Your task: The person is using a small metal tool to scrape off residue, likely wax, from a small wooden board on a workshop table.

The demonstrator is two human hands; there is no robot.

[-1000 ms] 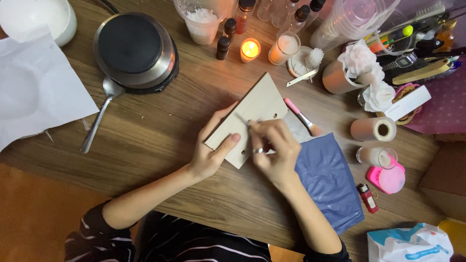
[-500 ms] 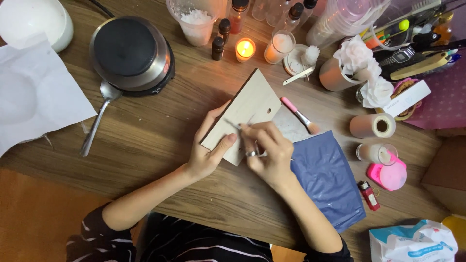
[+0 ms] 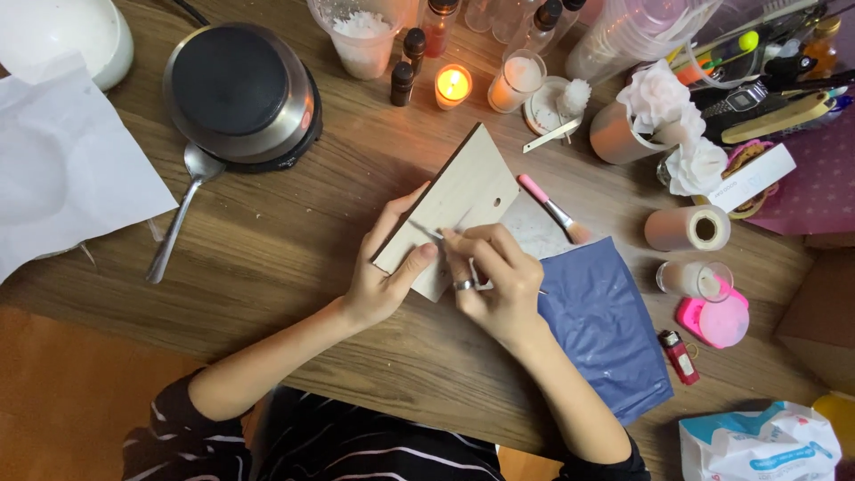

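**Working a thin tool across the wooden board**

At the far left of the tabletop lie a sheet of white paper and, above it, a white rounded object at the corner. Next comes a metal spoon, its bowl just beside the steel pot, which sits on a dark base.

My left hand comes next. It is closed on the near edge of the light wooden board, thumb on top and fingers curled under the edge, holding it tilted off the tabletop. The board sits mid-table, between the pot and the blue pouch. My right hand is pinched narrowly on a thin metal tool, whose tip rests on the board's face near my left thumb. I judge that I am scoring or marking the surface; the mark itself is too fine to see.

As I read it, the next stroke calls for a steady left grip, so that the board does not pivot, and light, even pressure from the right.

Beyond the board burns a lit candle, near small dark bottles. A pink-handled brush lies just right of the board, and the blue pouch lies under my right wrist. Further right are a paper roll, a pink round case and a small red lighter.
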